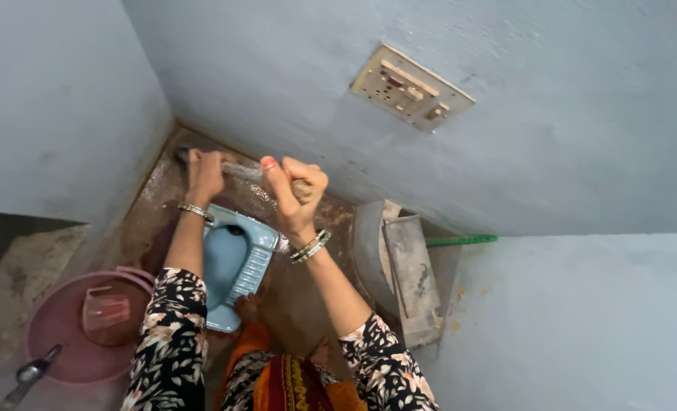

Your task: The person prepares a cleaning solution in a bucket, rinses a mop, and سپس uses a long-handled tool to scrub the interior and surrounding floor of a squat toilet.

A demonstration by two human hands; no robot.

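Together, the left hand [204,173] and right hand [297,190] are clenched tight on a long brush handle [241,169] spanning between them; below both sits the blue squat toilet [236,262].

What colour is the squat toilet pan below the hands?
Light blue; the squat toilet pan shows best in the head view.

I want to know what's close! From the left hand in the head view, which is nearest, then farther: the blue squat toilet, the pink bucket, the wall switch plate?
From the left hand:
1. Blue squat toilet, just below the hand.
2. Pink bucket, down at the lower left.
3. Wall switch plate, up on the right wall.
The last two are fairly close in distance.
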